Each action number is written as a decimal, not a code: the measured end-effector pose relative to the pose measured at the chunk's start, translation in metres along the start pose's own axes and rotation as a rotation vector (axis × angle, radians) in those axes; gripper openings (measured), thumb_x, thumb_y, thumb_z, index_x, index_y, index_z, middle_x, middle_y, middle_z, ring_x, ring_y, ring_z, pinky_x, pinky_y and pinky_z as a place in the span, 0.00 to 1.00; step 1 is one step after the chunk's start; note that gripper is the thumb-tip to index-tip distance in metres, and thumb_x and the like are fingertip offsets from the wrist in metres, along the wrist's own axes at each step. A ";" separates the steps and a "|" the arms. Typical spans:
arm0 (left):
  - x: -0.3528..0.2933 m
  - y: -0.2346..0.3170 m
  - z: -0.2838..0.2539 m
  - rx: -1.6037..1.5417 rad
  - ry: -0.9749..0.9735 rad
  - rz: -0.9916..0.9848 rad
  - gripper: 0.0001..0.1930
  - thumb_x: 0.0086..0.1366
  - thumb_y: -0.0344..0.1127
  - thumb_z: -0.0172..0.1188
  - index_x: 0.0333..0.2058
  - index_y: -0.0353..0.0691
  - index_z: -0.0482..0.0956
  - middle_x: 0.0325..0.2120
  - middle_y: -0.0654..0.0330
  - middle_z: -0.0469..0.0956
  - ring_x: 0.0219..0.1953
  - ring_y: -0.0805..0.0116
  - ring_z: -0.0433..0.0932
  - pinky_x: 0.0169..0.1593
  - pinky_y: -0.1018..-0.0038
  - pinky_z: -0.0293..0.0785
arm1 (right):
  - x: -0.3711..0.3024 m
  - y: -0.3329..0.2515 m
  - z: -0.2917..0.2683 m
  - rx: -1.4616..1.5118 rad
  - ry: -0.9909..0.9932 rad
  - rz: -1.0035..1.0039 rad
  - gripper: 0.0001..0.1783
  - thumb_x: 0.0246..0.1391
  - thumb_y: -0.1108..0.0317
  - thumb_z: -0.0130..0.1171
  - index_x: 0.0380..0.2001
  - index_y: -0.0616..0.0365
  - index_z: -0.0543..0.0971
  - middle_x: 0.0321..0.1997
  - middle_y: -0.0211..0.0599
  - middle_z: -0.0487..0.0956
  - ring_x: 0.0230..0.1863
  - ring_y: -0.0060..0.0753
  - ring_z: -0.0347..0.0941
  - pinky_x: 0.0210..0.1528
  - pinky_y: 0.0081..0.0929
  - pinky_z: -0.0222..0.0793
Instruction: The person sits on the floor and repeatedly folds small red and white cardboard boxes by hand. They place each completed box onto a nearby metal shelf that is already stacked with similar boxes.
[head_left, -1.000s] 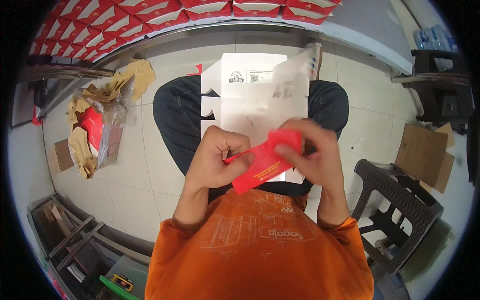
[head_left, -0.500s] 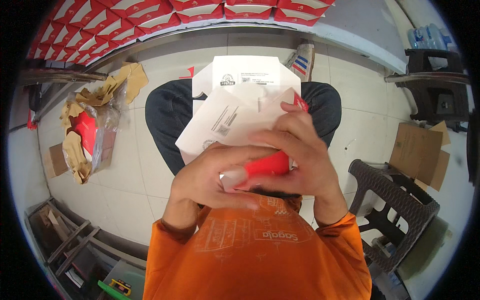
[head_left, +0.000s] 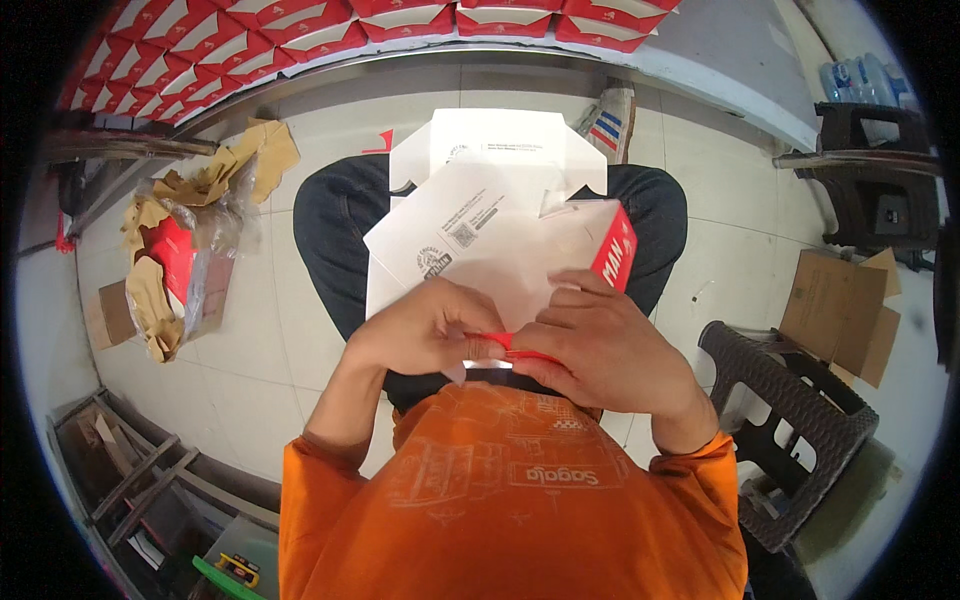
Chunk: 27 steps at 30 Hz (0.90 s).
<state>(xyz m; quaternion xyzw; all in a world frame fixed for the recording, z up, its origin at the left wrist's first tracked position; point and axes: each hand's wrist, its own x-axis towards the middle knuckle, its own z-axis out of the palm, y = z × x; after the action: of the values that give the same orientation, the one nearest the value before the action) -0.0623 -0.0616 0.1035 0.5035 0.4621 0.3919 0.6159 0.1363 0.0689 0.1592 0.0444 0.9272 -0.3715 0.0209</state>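
Both hands pinch the near edge of a red-and-white carton blank: left hand and right hand meet at its red flap; blank extends away over the lap.

Pale floor tiles run under everything. A shelf along the far side carries rows of red boxes. On the left lies a heap of torn brown cardboard; on the right stand a dark woven stool, flat cardboard sheets and dark furniture.
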 end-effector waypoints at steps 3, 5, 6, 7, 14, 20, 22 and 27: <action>0.006 0.036 0.013 0.395 -0.018 0.164 0.11 0.59 0.29 0.66 0.41 0.37 0.81 0.26 0.59 0.80 0.28 0.69 0.79 0.34 0.73 0.74 | 0.013 -0.011 -0.008 0.043 0.235 0.217 0.13 0.39 0.64 0.73 0.31 0.51 0.81 0.33 0.33 0.76 0.41 0.43 0.72 0.54 0.32 0.66; 0.005 0.049 0.021 0.331 0.270 0.054 0.12 0.62 0.29 0.64 0.44 0.36 0.78 0.30 0.60 0.82 0.31 0.74 0.80 0.36 0.77 0.76 | 0.009 -0.001 -0.009 -0.020 0.529 0.048 0.17 0.37 0.59 0.75 0.33 0.49 0.82 0.42 0.34 0.79 0.49 0.45 0.72 0.54 0.39 0.66; 0.004 0.051 0.025 0.108 0.437 0.014 0.12 0.63 0.28 0.63 0.45 0.36 0.78 0.31 0.60 0.82 0.33 0.76 0.80 0.36 0.77 0.76 | 0.005 0.006 -0.009 -0.027 0.620 -0.083 0.19 0.36 0.57 0.76 0.33 0.48 0.82 0.45 0.34 0.79 0.52 0.45 0.72 0.54 0.41 0.65; 0.007 0.053 0.025 -0.109 0.582 -0.022 0.11 0.64 0.28 0.62 0.45 0.35 0.78 0.32 0.60 0.83 0.34 0.77 0.80 0.37 0.78 0.77 | 0.004 0.014 -0.005 -0.038 0.728 -0.207 0.20 0.36 0.56 0.76 0.33 0.48 0.82 0.48 0.33 0.79 0.54 0.46 0.71 0.55 0.43 0.64; 0.022 0.060 0.042 -0.779 0.852 0.239 0.12 0.71 0.30 0.50 0.50 0.31 0.69 0.42 0.53 0.80 0.37 0.69 0.83 0.39 0.72 0.84 | 0.004 0.018 0.022 -0.356 0.765 -0.071 0.26 0.45 0.46 0.67 0.44 0.49 0.81 0.59 0.33 0.75 0.64 0.47 0.63 0.62 0.48 0.55; 0.015 0.039 0.046 -0.452 0.848 0.065 0.13 0.70 0.30 0.52 0.51 0.32 0.69 0.42 0.56 0.79 0.39 0.73 0.81 0.38 0.75 0.83 | -0.001 -0.002 -0.008 -0.479 0.415 -0.092 0.19 0.53 0.51 0.60 0.38 0.55 0.83 0.59 0.26 0.76 0.67 0.49 0.59 0.66 0.52 0.51; 0.017 0.025 0.055 -0.435 0.838 -0.057 0.14 0.70 0.30 0.54 0.51 0.33 0.70 0.43 0.59 0.78 0.40 0.75 0.79 0.43 0.75 0.81 | 0.004 0.010 -0.004 -0.344 0.428 -0.060 0.14 0.49 0.58 0.65 0.35 0.55 0.83 0.57 0.27 0.77 0.64 0.49 0.63 0.64 0.49 0.56; 0.024 0.018 0.048 -0.503 0.637 0.055 0.14 0.68 0.27 0.56 0.50 0.32 0.71 0.42 0.57 0.79 0.42 0.71 0.80 0.46 0.74 0.80 | 0.008 0.025 -0.003 0.378 0.365 0.304 0.18 0.40 0.70 0.72 0.37 0.56 0.79 0.52 0.40 0.77 0.60 0.53 0.68 0.59 0.42 0.63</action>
<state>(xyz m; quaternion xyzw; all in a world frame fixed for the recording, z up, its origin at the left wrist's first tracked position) -0.0097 -0.0484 0.1198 0.2029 0.5057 0.6455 0.5352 0.1304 0.0892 0.1437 0.2517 0.8128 -0.5159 -0.0993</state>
